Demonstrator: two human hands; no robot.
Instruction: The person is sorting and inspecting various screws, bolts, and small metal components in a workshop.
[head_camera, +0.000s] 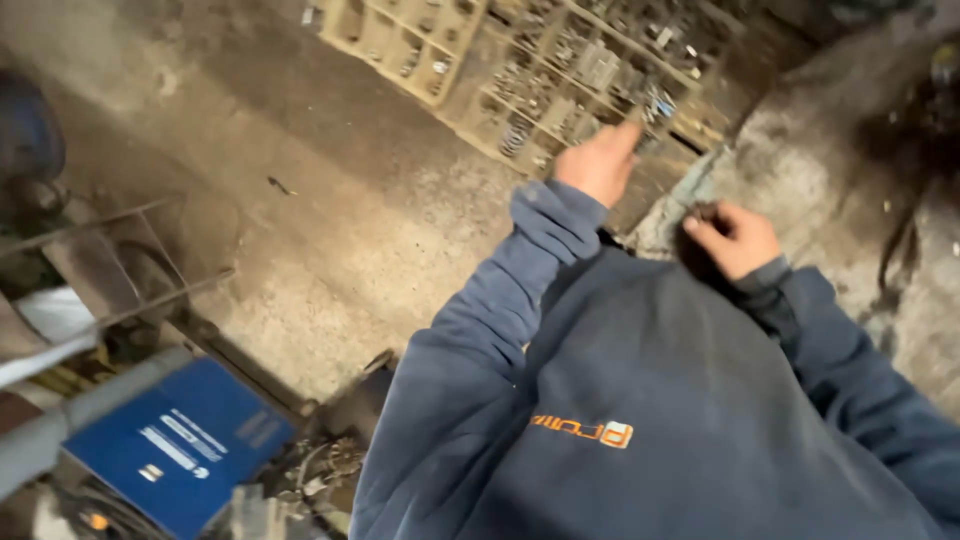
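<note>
Wooden, pale and grimy, the tray (455, 95) of small square compartments lies on the concrete floor (330, 230) at the top of the view, its cells holding dull metal parts: springs, nuts and short bits too blurred to count. The left hand (600, 160) reaches over the tray's near edge, fingers stretched forward and close together, the tips at a cell of mixed hardware; whether they pinch a piece cannot be told. The right hand (735, 240) sits near it, lower and to the right, fingers curled tight around a small dark thing whose kind cannot be made out. Beside that hand a narrow greenish strip (690, 195) lies at the tray's corner. Both arms wear a dark blue sweatshirt (660, 400), soft and creased, with one orange and white mark on the chest. At lower left lies one flat blue box (180, 445), rectangular, with white print and a small label. A grey pipe (70, 415) crosses beside it, above a tangle of rusty scrap (320, 470). The floor is rough, stained and dusty.
</note>
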